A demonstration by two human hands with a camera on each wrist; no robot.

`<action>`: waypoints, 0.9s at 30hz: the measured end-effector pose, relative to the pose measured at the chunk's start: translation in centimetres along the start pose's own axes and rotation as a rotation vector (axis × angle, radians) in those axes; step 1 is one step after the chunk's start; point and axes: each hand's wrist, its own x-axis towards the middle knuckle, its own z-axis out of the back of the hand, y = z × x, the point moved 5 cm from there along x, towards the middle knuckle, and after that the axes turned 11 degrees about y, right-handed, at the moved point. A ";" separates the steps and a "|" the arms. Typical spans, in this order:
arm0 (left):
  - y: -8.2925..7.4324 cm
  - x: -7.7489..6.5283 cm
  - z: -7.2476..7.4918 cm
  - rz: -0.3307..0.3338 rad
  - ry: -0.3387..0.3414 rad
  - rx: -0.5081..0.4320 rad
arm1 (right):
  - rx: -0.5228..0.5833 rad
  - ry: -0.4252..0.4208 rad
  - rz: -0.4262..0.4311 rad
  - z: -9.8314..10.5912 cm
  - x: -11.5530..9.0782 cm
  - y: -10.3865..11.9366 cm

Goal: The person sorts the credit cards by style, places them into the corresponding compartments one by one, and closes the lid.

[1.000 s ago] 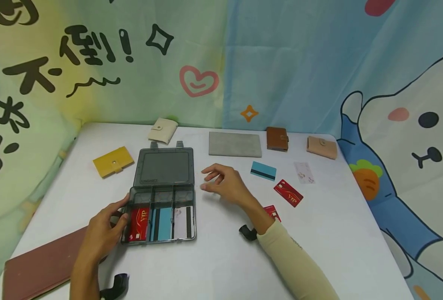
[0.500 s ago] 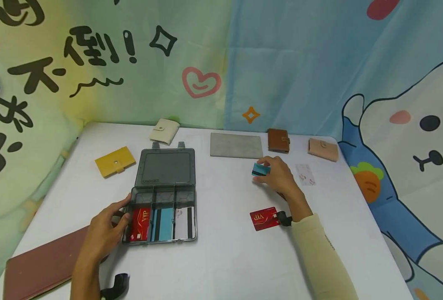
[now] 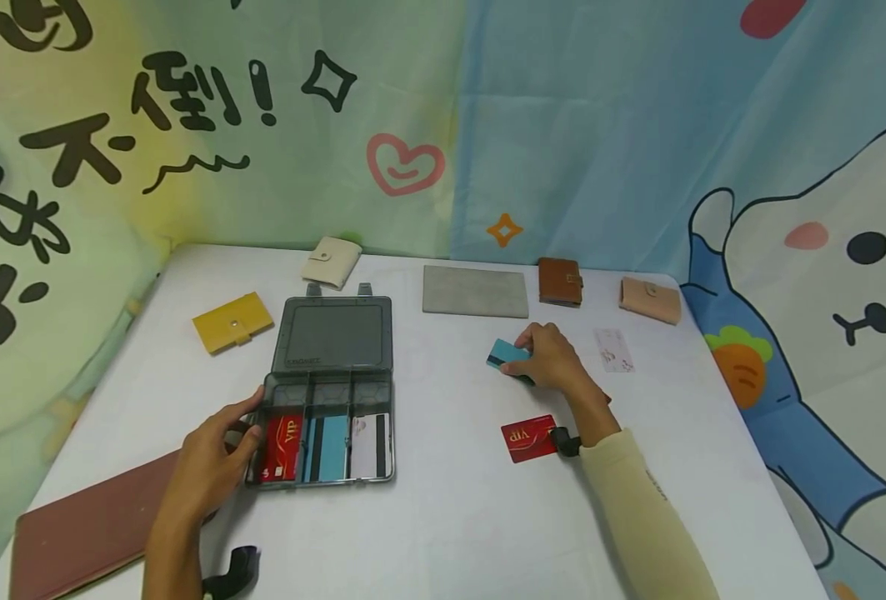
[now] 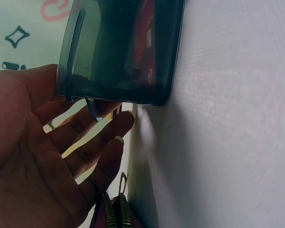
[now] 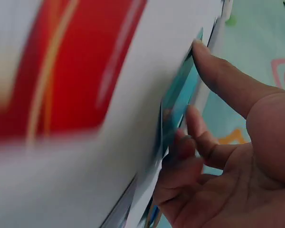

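My right hand (image 3: 555, 358) pinches a light blue card (image 3: 508, 352) with a dark stripe between thumb and fingers. The right wrist view shows this blue card (image 5: 178, 102) tilted close over the white table. My left hand (image 3: 213, 458) rests with fingers loosely extended against the left side of a grey see-through case (image 3: 335, 333), whose lid is folded back. A red VIP card (image 3: 281, 447), a blue card (image 3: 327, 447) and a white card with a dark stripe (image 3: 369, 446) lie in its compartments. In the left wrist view, the left fingers (image 4: 107, 142) spread beside the case's corner.
A red VIP card (image 3: 527, 438) lies below the right wrist; another is mostly hidden behind it. A pale card (image 3: 613, 350) lies further right. Wallets in yellow (image 3: 232, 322), cream (image 3: 332, 262), brown (image 3: 559, 282) and tan (image 3: 649, 300) surround a grey flat folder (image 3: 475, 291). A maroon folder (image 3: 90, 525) lies front left.
My right hand has moved right from beside the case to the loose blue card, taken hold of it and shifted it slightly left. The left hand stays at the case.
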 end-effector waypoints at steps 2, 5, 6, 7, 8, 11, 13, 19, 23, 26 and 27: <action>0.0 0.0 0.0 0.003 0.000 -0.002 | -0.004 0.023 0.033 -0.6 -0.1 1.0; 0.0 0.0 -0.1 0.002 0.000 -0.005 | 0.005 0.053 0.110 -1.5 -0.6 2.6; 0.0 0.0 -0.1 0.000 0.000 -0.006 | 0.016 0.062 0.140 -1.8 -0.9 3.2; 0.0 0.0 -0.1 -0.004 0.000 -0.008 | 0.024 0.070 0.171 -2.1 -1.1 3.8; 0.0 0.0 -0.1 -0.007 -0.002 -0.010 | 0.034 0.080 0.206 -2.3 -1.4 4.5; -0.1 0.0 -0.1 -0.014 -0.007 -0.010 | 0.094 0.113 0.333 -2.9 -2.4 6.5; -0.1 0.0 0.0 -0.012 -0.009 -0.008 | 0.156 0.148 0.409 -3.4 -3.2 8.0; -0.1 0.0 -0.2 0.002 -0.011 -0.002 | 0.396 0.305 0.511 -5.9 -5.5 12.1; -0.1 0.0 -0.1 -0.004 -0.024 0.009 | 0.554 0.392 0.534 -8.4 -6.7 14.9; -0.1 0.0 0.0 -0.003 -0.027 0.014 | 0.614 0.424 0.554 -10.2 -7.4 16.9; -0.1 0.0 -0.1 0.000 -0.024 0.013 | 0.624 0.429 0.562 -10.8 -7.5 17.5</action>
